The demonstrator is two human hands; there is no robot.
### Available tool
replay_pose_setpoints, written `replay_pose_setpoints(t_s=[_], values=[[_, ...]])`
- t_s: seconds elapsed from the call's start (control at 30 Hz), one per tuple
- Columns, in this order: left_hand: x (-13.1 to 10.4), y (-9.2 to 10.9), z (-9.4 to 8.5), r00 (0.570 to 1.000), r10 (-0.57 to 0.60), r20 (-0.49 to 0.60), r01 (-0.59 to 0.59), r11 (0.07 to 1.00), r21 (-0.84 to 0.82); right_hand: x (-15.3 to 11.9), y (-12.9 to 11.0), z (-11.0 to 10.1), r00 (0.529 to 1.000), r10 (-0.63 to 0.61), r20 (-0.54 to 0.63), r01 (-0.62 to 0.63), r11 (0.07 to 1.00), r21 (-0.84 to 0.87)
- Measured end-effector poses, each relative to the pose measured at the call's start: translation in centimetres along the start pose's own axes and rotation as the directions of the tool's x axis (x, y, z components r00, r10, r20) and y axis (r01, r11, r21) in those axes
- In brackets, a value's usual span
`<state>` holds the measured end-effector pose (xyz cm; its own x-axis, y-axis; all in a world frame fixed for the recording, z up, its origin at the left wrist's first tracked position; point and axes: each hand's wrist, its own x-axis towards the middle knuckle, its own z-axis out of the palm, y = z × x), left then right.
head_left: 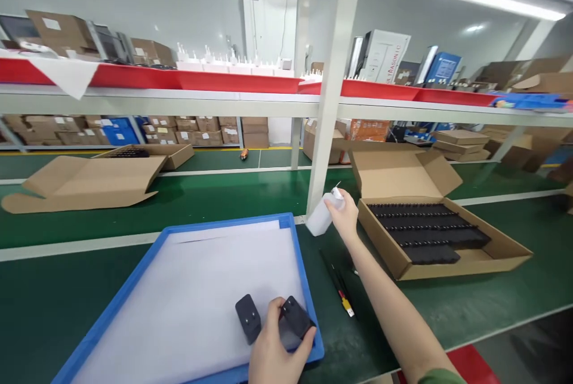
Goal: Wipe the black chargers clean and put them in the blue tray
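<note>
My left hand (278, 349) grips a black plug adapter (297, 316) between thumb and fingers, over the lower right corner of a blue-rimmed tray (299, 252). To the left of those fingers, a second black plug adapter (248, 318) lies on the tray's white lining, its pins facing up. My right hand (345, 217) is closed around a translucent white bottle (320, 217) with a thin needle-like tip. The bottle is tilted beside the base of the shelf post. A cable with a yellow and white USB plug (347, 305) lies on the green bench below my right forearm.
An open cardboard box (389, 258) with rows of black adapters stands at the right. Another open carton (102, 184) lies at the far left. A white post (329, 85) rises from the bench to a shelf with red trays (237, 82).
</note>
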<state>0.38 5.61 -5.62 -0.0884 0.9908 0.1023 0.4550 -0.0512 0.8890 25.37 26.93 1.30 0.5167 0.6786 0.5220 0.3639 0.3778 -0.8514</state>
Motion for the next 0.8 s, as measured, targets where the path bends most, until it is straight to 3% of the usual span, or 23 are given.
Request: replay_pose_setpoints(t_s=[0.13, 0.33, 0.57, 0.8], values=[[0.2, 0.1, -0.2, 1.000, -0.016, 0.014, 0.015, 1.000, 0.013, 2.4, -0.9, -1.0, 0.950, 0.297, -0.096, -0.255, 0.916, 0.308], [0.1, 1.2, -0.8, 0.995, -0.074, 0.065, 0.072, 0.997, 0.032, 3.9, -2.2, -1.3, 0.812, 0.584, -0.003, -0.448, 0.626, 0.639], [0.3, 1.7, -1.2, 0.991, -0.100, 0.086, 0.097, 0.994, 0.040, 2.5, -2.7, -0.7, 0.728, 0.677, 0.107, -0.511, 0.432, 0.743], [0.8, 1.6, -1.1, 0.989, -0.102, 0.103, 0.094, 0.993, 0.071, 2.5, -3.1, -1.2, 0.708, 0.693, 0.140, -0.520, 0.376, 0.767]])
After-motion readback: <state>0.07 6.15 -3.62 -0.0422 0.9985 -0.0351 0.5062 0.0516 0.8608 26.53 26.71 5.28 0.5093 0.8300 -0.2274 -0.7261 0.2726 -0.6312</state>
